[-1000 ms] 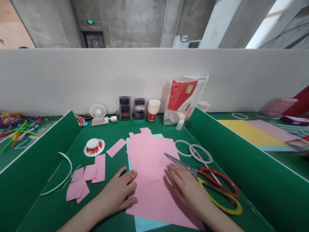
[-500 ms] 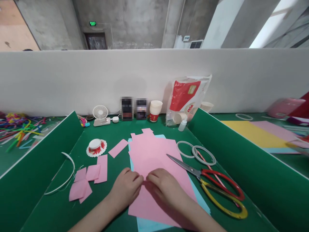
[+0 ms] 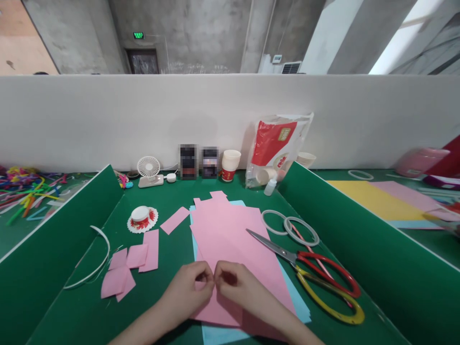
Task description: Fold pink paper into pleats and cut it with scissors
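Two curled hands [image 3: 189,288] [image 3: 240,290] (grip unclear) over pink paper [image 3: 230,230], two rings [image 3: 262,220] [image 3: 317,234] near scissors [image 3: 292,258].

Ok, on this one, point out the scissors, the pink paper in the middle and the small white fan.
Scissors [image 3: 293,258]: head view, on the metal near the pivot.
Pink paper [image 3: 230,237]: head view, on its upper surface.
White fan [image 3: 148,166]: head view, middle of its round grille.

Left hand [image 3: 189,289] and right hand [image 3: 240,288], both curled, sit close together.
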